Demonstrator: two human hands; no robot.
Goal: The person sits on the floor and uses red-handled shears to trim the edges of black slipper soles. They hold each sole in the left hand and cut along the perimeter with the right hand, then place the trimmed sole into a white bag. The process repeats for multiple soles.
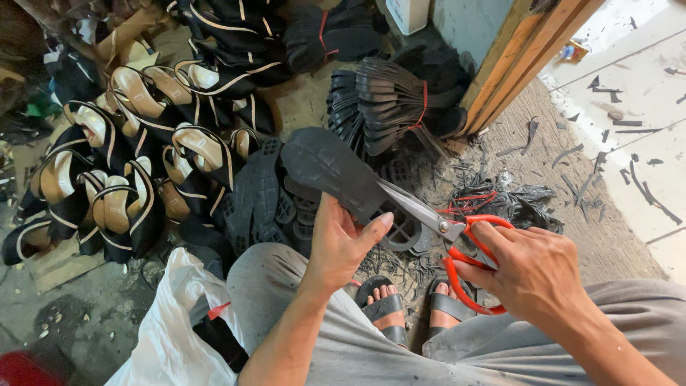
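**A:** Left hand (341, 239) is pinching a black rubber sole (329, 168) from below, thumb on top, holding it up over the knees. The tread looks pebbly and matte.

**B:** And the right hand (532, 275)?

**A:** Fingers through the red loops of the scissors (446, 236), steel blades closing on the sole's edge. Can't quite tell how deep the cut is. Bundled black soles (386, 96) sit behind, tied with red bands, and tan-lined sandals (136, 150) are piled at left.
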